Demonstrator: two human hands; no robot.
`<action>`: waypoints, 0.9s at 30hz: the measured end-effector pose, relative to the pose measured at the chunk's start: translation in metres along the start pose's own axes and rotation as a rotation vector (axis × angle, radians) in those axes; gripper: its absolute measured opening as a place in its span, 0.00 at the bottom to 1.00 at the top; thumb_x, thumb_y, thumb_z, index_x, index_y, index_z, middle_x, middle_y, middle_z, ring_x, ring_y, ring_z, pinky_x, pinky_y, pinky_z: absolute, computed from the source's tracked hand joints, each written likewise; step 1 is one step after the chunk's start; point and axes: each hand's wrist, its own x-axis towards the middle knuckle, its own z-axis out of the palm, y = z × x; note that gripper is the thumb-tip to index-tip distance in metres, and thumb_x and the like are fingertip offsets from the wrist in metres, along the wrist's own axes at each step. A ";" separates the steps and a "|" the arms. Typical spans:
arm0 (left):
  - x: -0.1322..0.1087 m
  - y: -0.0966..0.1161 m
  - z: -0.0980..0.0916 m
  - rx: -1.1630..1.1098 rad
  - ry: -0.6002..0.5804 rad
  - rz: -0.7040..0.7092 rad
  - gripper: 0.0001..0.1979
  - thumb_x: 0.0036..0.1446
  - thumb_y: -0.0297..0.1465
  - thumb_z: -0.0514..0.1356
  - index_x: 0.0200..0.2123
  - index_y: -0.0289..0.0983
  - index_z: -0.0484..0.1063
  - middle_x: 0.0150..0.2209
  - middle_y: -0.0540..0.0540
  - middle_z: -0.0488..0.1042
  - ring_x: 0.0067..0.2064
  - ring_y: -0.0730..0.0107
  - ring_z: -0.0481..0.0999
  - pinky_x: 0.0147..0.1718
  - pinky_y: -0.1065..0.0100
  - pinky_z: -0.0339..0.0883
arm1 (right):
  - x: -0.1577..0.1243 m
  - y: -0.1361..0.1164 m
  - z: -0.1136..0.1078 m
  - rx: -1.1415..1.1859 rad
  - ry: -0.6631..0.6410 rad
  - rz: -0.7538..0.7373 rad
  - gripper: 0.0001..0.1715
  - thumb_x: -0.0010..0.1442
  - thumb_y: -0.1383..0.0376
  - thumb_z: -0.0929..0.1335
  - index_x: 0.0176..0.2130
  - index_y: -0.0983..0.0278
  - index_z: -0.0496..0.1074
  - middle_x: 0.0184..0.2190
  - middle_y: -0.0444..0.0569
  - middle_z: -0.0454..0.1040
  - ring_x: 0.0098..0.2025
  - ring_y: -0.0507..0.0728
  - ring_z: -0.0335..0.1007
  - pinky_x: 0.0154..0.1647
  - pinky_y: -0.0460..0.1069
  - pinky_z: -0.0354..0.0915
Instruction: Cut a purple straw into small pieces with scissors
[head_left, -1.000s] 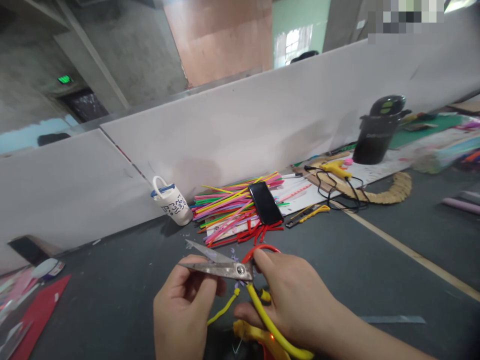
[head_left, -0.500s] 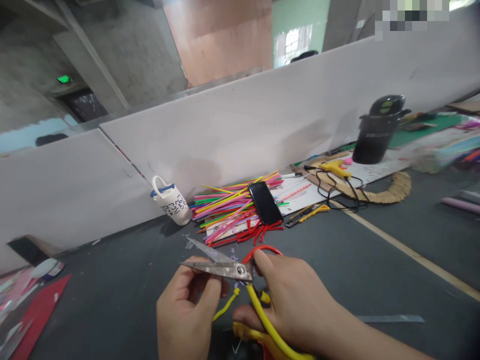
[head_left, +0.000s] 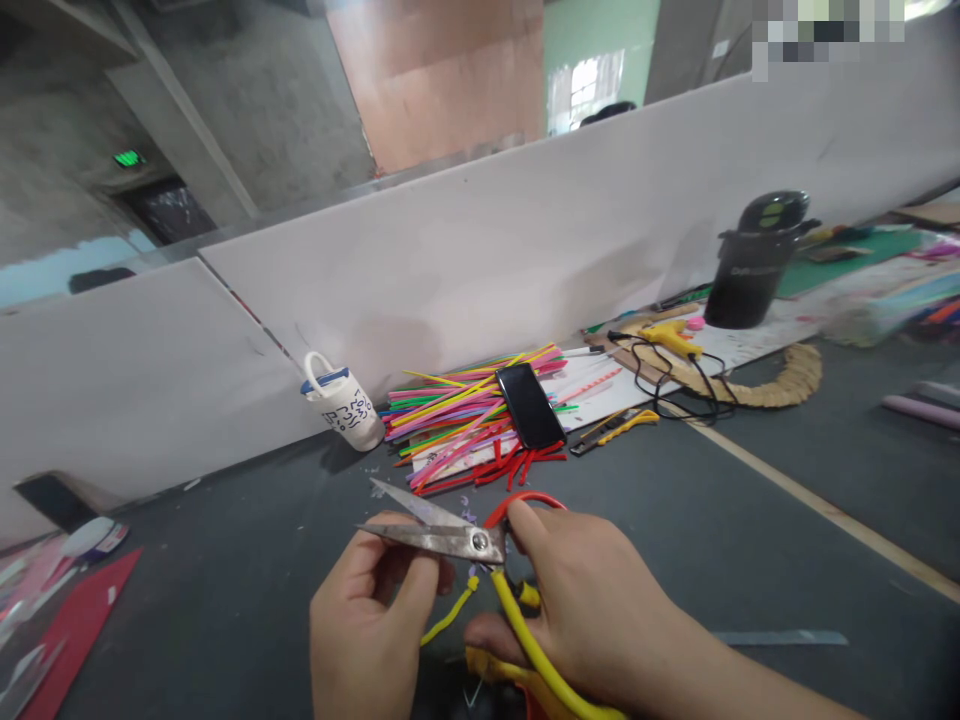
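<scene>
My right hand (head_left: 592, 580) is closed round the handles of a pair of scissors (head_left: 480, 543), one handle red and one yellow. The blades stand apart and point left. At the lower blade, my left hand (head_left: 371, 620) is closed in a pinch, thumb against curled fingers. From behind its thumb a thin yellow pipe cleaner (head_left: 451, 612) comes out, with a knobbed end near the scissors' pivot. What lies between the left fingertips is partly hidden by the thumb and blade. Beneath the right hand sits another yellow and red object (head_left: 499, 668), mostly covered.
Behind the hands lie many coloured pipe cleaners (head_left: 442, 410) with a black phone (head_left: 531, 405) on them. A white cup (head_left: 349, 410) stands left, a box cutter (head_left: 615, 430) and glue gun (head_left: 671, 337) right. A black tumbler (head_left: 754, 270) stands by the white partition (head_left: 465, 250).
My left hand and the scissors' blades have shifted very slightly to the left. Otherwise hands and objects look the same.
</scene>
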 end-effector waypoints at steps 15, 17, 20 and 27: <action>0.004 -0.004 -0.002 0.009 -0.081 0.022 0.02 0.42 0.30 0.63 0.21 0.37 0.73 0.17 0.52 0.74 0.20 0.72 0.73 0.21 0.76 0.68 | 0.003 0.006 0.005 -0.106 0.005 -0.031 0.24 0.55 0.44 0.62 0.31 0.63 0.65 0.21 0.47 0.73 0.23 0.60 0.71 0.21 0.48 0.46; 0.004 -0.005 -0.002 -0.015 -0.066 0.005 0.03 0.42 0.30 0.63 0.22 0.38 0.72 0.18 0.53 0.74 0.20 0.73 0.73 0.21 0.76 0.68 | 0.004 0.006 0.002 -0.089 -0.004 -0.014 0.24 0.55 0.44 0.62 0.30 0.62 0.65 0.21 0.47 0.73 0.23 0.60 0.70 0.21 0.48 0.47; 0.004 -0.004 -0.003 -0.035 -0.080 -0.010 0.03 0.43 0.30 0.63 0.21 0.37 0.71 0.17 0.53 0.73 0.19 0.74 0.72 0.20 0.77 0.66 | 0.005 0.005 -0.001 -0.017 -0.012 -0.013 0.27 0.50 0.41 0.65 0.31 0.62 0.64 0.24 0.46 0.73 0.26 0.60 0.70 0.22 0.48 0.50; 0.002 -0.003 -0.003 -0.056 -0.071 0.007 0.02 0.43 0.27 0.62 0.22 0.38 0.71 0.16 0.55 0.72 0.20 0.76 0.71 0.21 0.79 0.65 | 0.002 0.003 0.006 0.017 -0.007 -0.029 0.30 0.46 0.40 0.66 0.32 0.62 0.62 0.27 0.47 0.72 0.28 0.61 0.69 0.25 0.49 0.53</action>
